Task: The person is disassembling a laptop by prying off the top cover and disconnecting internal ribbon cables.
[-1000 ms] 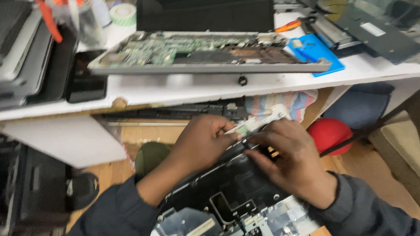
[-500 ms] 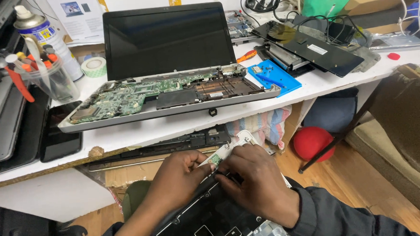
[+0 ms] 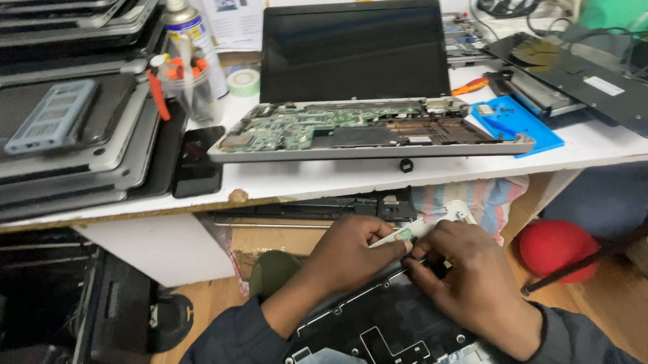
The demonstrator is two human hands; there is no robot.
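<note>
Cluttered repair table [image 3: 353, 174] above, opened laptop [image 3: 369, 128] with bare green board on it.
Below its edge, left hand [image 3: 353, 250] and right hand [image 3: 473, 285] pinched together on small white strip part [image 3: 415, 229] over black laptop shell [image 3: 383, 326] in lap. Likely risks: tearing or creasing the thin strip through too hard a pull; slipping to floor.

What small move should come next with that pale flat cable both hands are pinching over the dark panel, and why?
Probably ease the flat cable gently out along its own length. The left hand pinches its near end, and the right hand presses down beside it on the dark panel, so the panel is steadied. Whether a latch holds the cable is hidden.
</note>
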